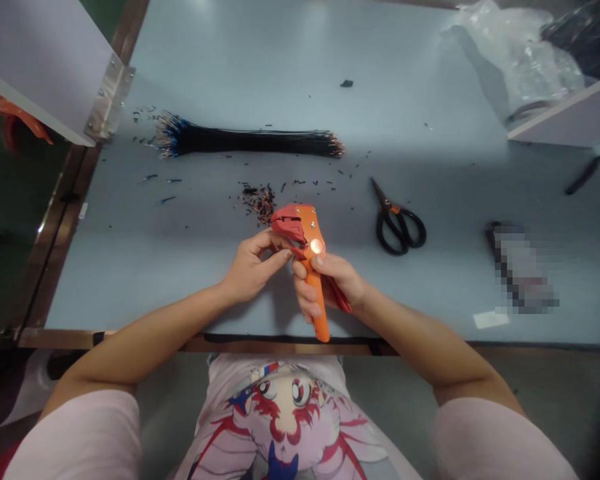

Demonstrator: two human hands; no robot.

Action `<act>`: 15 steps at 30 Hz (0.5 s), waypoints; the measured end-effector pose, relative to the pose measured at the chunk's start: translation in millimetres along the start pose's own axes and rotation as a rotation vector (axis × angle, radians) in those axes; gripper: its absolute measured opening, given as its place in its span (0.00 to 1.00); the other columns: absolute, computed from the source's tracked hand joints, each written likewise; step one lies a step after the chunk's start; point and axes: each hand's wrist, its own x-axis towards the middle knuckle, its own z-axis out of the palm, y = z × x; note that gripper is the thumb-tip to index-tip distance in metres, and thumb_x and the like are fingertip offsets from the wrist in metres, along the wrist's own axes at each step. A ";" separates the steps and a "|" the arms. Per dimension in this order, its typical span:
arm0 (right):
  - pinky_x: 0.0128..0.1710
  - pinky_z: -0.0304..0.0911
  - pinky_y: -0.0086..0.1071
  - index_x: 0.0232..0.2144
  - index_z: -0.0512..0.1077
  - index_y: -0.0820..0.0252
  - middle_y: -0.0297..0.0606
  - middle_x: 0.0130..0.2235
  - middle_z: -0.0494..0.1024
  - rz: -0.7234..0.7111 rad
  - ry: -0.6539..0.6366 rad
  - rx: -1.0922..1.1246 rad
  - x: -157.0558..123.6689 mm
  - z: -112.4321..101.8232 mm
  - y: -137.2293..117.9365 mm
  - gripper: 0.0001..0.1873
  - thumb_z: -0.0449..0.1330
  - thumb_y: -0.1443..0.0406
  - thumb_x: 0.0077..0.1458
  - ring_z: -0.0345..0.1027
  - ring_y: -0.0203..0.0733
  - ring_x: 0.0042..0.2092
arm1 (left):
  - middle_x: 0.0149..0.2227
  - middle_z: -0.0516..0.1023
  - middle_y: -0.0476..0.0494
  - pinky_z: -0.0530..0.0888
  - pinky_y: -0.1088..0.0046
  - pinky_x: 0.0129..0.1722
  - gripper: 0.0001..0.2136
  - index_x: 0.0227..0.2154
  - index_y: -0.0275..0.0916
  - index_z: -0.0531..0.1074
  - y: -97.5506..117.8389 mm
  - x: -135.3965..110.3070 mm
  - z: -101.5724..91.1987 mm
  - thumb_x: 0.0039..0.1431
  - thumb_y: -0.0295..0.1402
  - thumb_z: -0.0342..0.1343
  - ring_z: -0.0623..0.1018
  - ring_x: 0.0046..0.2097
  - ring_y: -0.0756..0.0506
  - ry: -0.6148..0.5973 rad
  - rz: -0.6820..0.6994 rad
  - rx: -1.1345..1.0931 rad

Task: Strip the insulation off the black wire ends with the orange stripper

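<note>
My right hand [330, 283] is wrapped round the handles of an orange wire stripper [307, 230], held upright over the near part of the pale blue table [180, 267]. The tool's red jaws point up and left. My left hand [253, 267] is pinched right at those jaws, thumb and fingers pressed together; whatever thin piece they hold is too small to name. A long bundle of black wires [250, 141] with bare copper tips lies across the table further back. A small heap of stripped insulation bits [260, 199] sits just behind the tool.
Black scissors [399, 223] lie to the right of my hands. A blurred dark item [523, 267] and a white label [490, 320] are at the right. A clear plastic bag [520, 53] and white board [570, 117] sit back right; another white panel [40, 60] back left.
</note>
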 end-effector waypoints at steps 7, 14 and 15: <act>0.23 0.72 0.36 0.33 0.63 0.63 0.32 0.23 0.73 -0.026 0.011 -0.020 0.7 1.4 1.2 0.15 0.57 0.55 0.58 0.69 0.36 0.21 | 0.32 0.75 0.46 0.71 0.71 0.39 0.07 0.30 0.40 0.74 -1.9 0.5 -0.8 0.54 0.38 0.60 0.73 0.36 0.49 0.004 0.041 0.012; 0.18 0.67 0.30 0.29 0.61 0.61 0.28 0.18 0.69 -0.043 0.090 -0.065 3.8 4.5 1.7 0.18 0.55 0.52 0.58 0.62 0.33 0.16 | 0.32 0.75 0.47 0.70 0.73 0.38 0.08 0.31 0.38 0.74 1.4 3.0 1.6 0.53 0.37 0.61 0.73 0.35 0.50 0.021 0.014 -0.057; 0.17 0.66 0.30 0.29 0.61 0.61 0.28 0.18 0.68 -0.041 0.108 -0.063 4.5 4.2 1.7 0.18 0.55 0.52 0.58 0.61 0.32 0.15 | 0.32 0.75 0.47 0.70 0.74 0.37 0.08 0.31 0.38 0.73 2.3 3.4 2.0 0.52 0.37 0.61 0.73 0.34 0.50 0.020 0.007 -0.070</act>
